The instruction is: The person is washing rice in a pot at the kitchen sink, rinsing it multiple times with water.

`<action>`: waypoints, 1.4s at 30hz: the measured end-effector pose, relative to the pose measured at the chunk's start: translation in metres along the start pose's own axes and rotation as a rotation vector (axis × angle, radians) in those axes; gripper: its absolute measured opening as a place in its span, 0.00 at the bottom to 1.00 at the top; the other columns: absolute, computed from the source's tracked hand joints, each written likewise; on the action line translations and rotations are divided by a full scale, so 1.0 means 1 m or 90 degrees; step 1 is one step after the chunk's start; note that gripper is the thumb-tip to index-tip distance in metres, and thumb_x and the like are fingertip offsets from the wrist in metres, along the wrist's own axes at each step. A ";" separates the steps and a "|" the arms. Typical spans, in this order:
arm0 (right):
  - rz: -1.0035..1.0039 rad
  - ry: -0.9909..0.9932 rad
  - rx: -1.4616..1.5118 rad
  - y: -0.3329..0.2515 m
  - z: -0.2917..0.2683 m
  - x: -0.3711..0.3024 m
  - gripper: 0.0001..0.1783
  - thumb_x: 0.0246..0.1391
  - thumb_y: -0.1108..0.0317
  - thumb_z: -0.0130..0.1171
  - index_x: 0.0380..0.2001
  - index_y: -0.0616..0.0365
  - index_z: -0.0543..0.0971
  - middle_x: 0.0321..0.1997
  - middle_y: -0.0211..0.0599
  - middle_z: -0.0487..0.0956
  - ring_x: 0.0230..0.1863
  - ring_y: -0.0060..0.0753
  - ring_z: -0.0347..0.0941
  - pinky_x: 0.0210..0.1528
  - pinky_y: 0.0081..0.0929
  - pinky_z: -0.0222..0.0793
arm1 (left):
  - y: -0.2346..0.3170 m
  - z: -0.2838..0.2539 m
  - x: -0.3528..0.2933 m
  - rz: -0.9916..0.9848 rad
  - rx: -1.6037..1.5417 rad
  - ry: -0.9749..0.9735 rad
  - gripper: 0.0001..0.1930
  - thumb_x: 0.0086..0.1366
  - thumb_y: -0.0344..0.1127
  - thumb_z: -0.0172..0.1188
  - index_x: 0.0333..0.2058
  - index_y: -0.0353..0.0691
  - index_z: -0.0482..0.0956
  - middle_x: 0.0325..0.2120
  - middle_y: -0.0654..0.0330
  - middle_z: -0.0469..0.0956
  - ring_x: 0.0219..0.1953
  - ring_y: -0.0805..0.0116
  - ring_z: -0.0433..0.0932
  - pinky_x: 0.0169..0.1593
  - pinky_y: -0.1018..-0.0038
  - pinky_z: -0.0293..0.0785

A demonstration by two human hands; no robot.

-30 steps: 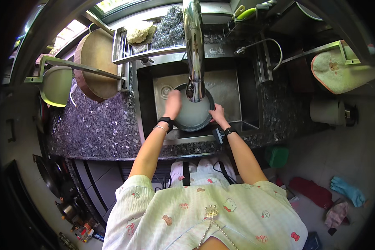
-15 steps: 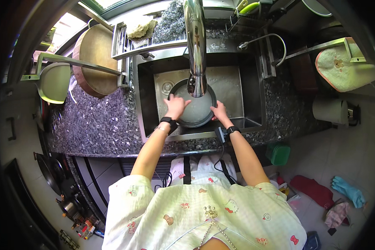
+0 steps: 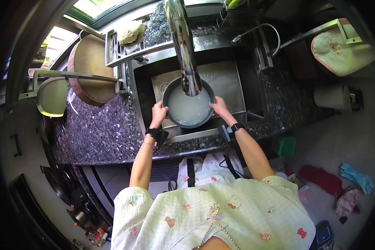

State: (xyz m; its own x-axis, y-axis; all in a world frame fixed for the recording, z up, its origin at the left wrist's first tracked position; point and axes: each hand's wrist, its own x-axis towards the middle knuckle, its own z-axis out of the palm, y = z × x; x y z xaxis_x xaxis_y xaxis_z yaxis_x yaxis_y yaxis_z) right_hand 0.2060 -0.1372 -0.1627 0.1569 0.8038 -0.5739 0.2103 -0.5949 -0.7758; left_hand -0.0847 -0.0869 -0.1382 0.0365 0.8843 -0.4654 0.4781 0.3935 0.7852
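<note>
A dark round pot (image 3: 189, 126) sits in the steel sink (image 3: 227, 79), with cloudy whitish water (image 3: 190, 110) inside it. My left hand (image 3: 158, 113) grips the rim on the pot's left side, thumb over the edge. On the opposite side my right hand (image 3: 221, 107) holds the rim the same way. The chrome faucet (image 3: 182, 46) hangs over the pot and hides part of its far side. Whether water is running from it I cannot tell.
Left of the sink, a round wooden cutting board (image 3: 89, 68) leans on a metal rack, beside a pale spatula-shaped board (image 3: 52, 98). Behind stand a sponge (image 3: 130, 32) and steel scouring wool (image 3: 157, 27). A thin curved tap (image 3: 262, 28) is at the back right. Speckled granite counter (image 3: 100, 133) surrounds the sink.
My left hand has moved from over the water to the pot's left rim and taken hold of it. The right hand stays on the right rim. The view has shifted slightly.
</note>
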 end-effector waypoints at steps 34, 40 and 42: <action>-0.037 -0.179 0.206 -0.070 0.054 -0.089 0.10 0.41 0.75 0.51 0.31 0.65 0.71 0.15 0.31 0.70 0.08 0.20 0.62 0.08 0.19 0.56 | 0.153 -0.109 -0.155 -0.024 0.001 0.051 0.01 0.48 0.22 0.50 0.21 0.31 0.67 0.13 0.62 0.68 0.11 0.73 0.71 0.13 0.79 0.71; -0.029 -0.183 0.213 -0.068 0.056 -0.086 0.10 0.40 0.76 0.51 0.31 0.65 0.71 0.15 0.32 0.70 0.08 0.20 0.62 0.08 0.20 0.55 | 0.156 -0.107 -0.155 -0.028 0.003 0.055 0.01 0.48 0.21 0.50 0.21 0.31 0.67 0.13 0.61 0.68 0.11 0.73 0.71 0.13 0.79 0.71; -0.030 -0.186 0.216 -0.068 0.056 -0.086 0.10 0.40 0.76 0.51 0.31 0.65 0.71 0.14 0.32 0.70 0.07 0.20 0.62 0.08 0.20 0.55 | 0.156 -0.107 -0.155 -0.026 0.003 0.051 0.01 0.48 0.21 0.50 0.21 0.31 0.67 0.13 0.61 0.69 0.11 0.73 0.71 0.13 0.79 0.72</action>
State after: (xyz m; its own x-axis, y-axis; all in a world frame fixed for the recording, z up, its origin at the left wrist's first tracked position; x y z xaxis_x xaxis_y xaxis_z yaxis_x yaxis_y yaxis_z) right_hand 0.1242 -0.1660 -0.0752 -0.1339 0.8259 -0.5477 -0.1258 -0.5623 -0.8173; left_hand -0.1098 -0.1354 0.0997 -0.0539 0.8849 -0.4627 0.4826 0.4287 0.7637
